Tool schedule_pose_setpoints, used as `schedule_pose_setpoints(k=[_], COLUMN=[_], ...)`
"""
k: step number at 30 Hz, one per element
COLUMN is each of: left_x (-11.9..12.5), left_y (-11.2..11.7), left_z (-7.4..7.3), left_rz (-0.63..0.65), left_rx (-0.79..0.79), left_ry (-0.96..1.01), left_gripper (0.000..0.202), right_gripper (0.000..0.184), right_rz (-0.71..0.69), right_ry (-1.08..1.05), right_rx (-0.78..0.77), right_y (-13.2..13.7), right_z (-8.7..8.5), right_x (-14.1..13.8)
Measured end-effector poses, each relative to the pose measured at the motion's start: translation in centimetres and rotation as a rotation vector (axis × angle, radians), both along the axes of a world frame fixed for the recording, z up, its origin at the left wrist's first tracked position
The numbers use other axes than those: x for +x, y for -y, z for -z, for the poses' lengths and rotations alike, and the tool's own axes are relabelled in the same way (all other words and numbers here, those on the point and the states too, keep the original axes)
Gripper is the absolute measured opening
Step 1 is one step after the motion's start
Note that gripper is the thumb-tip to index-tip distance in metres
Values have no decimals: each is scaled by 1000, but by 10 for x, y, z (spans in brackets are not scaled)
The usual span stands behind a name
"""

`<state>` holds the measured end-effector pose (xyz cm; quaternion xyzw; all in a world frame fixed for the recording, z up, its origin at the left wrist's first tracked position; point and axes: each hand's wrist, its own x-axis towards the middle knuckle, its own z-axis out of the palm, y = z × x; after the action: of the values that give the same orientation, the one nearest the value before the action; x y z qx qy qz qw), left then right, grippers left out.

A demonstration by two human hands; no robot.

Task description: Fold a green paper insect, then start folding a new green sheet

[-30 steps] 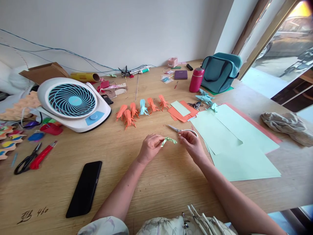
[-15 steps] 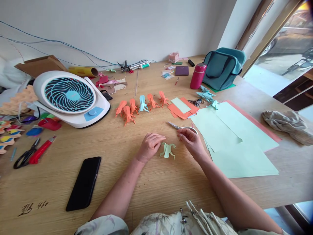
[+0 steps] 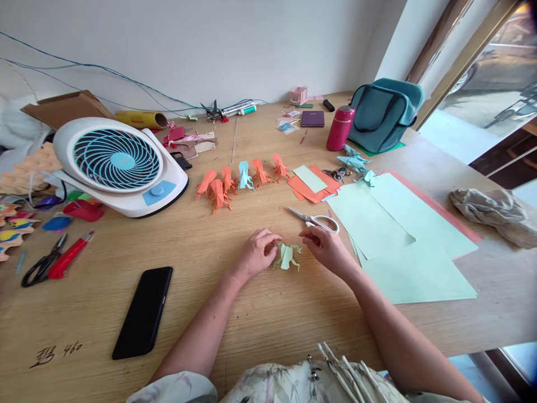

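- At the left edge of the frame, black-handled scissors [image 3: 42, 263] lie on the wooden surface [image 3: 188, 252], with a red cutter knife [image 3: 69, 256] just beside them.
- Above these, in the upper left, stands a white fan [image 3: 121, 162] with a blue grille, tilted back.
- In the lower left lies a black phone [image 3: 142, 313], flat and slightly slanted.
- Left of the upper middle, five orange paper figures [image 3: 218, 196] and one light blue paper figure [image 3: 244, 176] stand close together.
- Near the centre, the left hand [image 3: 254, 256] has its fingers curled, the grip narrow; whether it pinches any paper I cannot tell.
- The pale green paper figure [image 3: 287, 257] is just below the centre of the frame, between the two hands, its four thin legs spread out.
- Above it and to the right lie silver scissors [image 3: 321, 222], blades pointing to the upper left.
- Right of the figure, the right hand [image 3: 325, 250] has a narrow grip close to the figure's upper right leg; contact cannot be made out.
- In the right half, large pale green sheets [image 3: 411, 274] overlap one another.
- At the far right lies a crumpled cloth [image 3: 490, 215].
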<state>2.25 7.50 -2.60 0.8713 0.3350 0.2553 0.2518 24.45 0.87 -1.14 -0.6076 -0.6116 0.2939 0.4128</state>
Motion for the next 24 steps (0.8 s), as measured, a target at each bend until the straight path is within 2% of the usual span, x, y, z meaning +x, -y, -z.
schedule_pose_setpoints(k=[6, 11, 17, 24], left_x=[2, 4, 4, -3], left_y=[2, 4, 7, 7], left_z=[-1, -2, -5, 2], left_rz=[-5, -19, -53, -118], left_rx=[-24, -32, -46, -152], left_ry=[-20, -20, -25, 58], left_gripper=[18, 13, 22, 31], right_gripper=[22, 20, 26, 26], right_rz=[-133, -135, -150, -132], right_ry=[166, 322, 360, 343], right_rx=[-43, -14, 52, 126], right_y=[4, 6, 4, 2], right_z=[4, 5, 9, 5], right_x=[-7, -14, -14, -4])
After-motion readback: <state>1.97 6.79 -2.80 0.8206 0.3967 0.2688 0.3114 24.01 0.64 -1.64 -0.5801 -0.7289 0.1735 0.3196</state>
